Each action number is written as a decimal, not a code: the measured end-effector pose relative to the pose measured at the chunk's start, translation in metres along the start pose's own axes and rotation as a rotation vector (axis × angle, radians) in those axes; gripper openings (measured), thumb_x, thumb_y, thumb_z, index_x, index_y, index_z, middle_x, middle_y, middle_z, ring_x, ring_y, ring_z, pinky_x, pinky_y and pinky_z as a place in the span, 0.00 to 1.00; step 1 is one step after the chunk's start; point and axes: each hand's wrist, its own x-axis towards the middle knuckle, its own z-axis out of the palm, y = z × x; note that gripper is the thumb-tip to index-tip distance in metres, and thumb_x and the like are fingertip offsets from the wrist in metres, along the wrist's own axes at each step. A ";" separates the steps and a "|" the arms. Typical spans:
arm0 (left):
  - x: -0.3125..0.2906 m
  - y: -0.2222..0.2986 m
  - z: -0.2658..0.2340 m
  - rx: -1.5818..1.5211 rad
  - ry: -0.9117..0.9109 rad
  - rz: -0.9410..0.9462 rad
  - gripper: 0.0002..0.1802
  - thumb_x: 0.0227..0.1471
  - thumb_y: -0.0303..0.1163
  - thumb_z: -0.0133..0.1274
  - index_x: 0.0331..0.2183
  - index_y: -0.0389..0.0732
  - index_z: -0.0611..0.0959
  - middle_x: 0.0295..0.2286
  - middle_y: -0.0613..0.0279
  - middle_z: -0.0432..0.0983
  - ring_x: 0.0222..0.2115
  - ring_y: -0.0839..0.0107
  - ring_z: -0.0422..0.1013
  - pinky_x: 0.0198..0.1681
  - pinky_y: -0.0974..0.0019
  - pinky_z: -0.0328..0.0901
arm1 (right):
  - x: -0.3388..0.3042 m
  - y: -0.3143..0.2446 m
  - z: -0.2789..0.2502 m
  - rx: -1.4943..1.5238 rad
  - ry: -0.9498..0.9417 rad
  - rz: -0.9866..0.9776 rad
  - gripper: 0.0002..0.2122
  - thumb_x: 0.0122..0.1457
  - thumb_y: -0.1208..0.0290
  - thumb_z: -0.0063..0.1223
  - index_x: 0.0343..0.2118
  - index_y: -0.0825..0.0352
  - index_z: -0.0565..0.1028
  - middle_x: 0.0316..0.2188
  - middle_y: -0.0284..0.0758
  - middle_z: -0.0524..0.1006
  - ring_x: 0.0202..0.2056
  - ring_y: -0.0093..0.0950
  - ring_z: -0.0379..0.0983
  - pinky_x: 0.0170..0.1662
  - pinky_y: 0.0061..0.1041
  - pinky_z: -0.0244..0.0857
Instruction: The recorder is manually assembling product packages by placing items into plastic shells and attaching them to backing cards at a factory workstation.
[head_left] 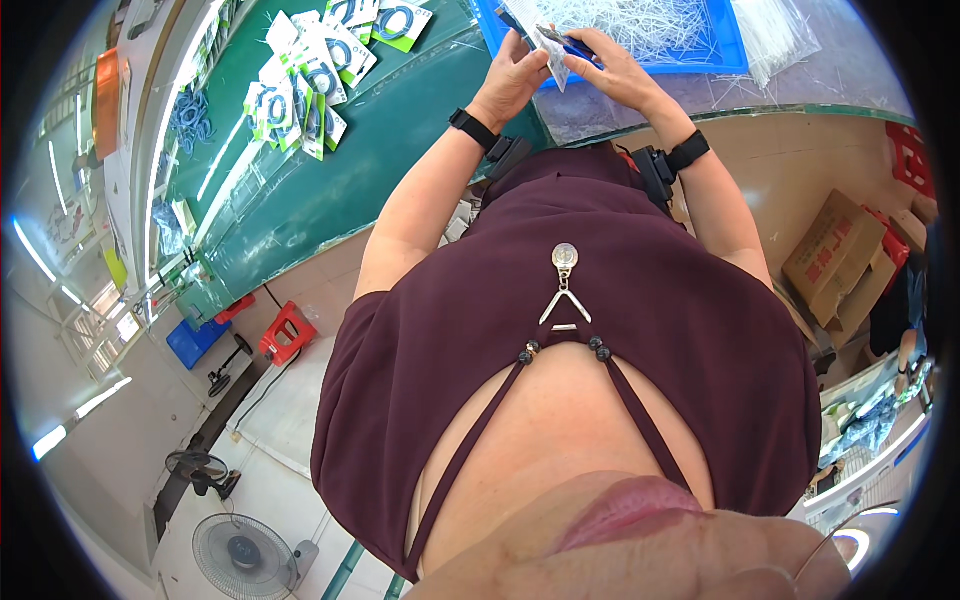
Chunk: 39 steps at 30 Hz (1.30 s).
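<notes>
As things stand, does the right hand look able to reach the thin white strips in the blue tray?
Probably yes: the right hand is near the open blue tray and nothing seems to cover the thin white strips, though that hand appears busy with the white card.

L forearm point(425, 185) & R forearm point(722, 185) are both extended fwd, bare, angled in twd each other. L hand point(518, 76) is raised, w/ thumb & fingers bent in a pinch. R hand point(622, 76) is held near it, level, fingers pointed twd L, thumb tucked under; other R fingertips can't be made out fully.
</notes>
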 end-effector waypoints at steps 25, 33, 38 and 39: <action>-0.001 0.004 -0.023 0.005 0.215 0.005 0.25 0.55 0.20 0.49 0.52 0.42 0.61 0.44 0.56 0.72 0.44 0.66 0.71 0.46 0.58 0.71 | -0.013 0.014 -0.003 -0.205 0.274 0.050 0.17 0.56 0.58 0.55 0.42 0.66 0.74 0.32 0.39 0.75 0.33 0.34 0.73 0.38 0.30 0.67; 0.003 -0.001 -0.025 -0.103 0.372 0.220 0.22 0.54 0.17 0.46 0.47 0.44 0.59 0.43 0.58 0.67 0.44 0.66 0.70 0.46 0.60 0.71 | -0.024 -0.015 0.006 -0.685 0.275 -0.110 0.18 0.51 0.60 0.59 0.43 0.64 0.74 0.33 0.37 0.74 0.37 0.38 0.71 0.41 0.34 0.64; 0.002 0.001 -0.017 -0.087 0.365 0.253 0.23 0.55 0.17 0.45 0.48 0.44 0.58 0.46 0.57 0.65 0.47 0.65 0.67 0.50 0.56 0.68 | -0.021 -0.015 0.009 -0.685 0.269 -0.136 0.18 0.51 0.59 0.59 0.43 0.64 0.74 0.33 0.36 0.74 0.37 0.37 0.71 0.41 0.34 0.64; 0.001 0.002 -0.014 -0.100 0.363 0.247 0.23 0.55 0.17 0.45 0.49 0.44 0.57 0.46 0.57 0.64 0.48 0.65 0.66 0.51 0.55 0.67 | -0.020 -0.014 0.010 -0.683 0.262 -0.120 0.18 0.51 0.59 0.59 0.43 0.64 0.74 0.33 0.36 0.74 0.37 0.37 0.71 0.41 0.34 0.64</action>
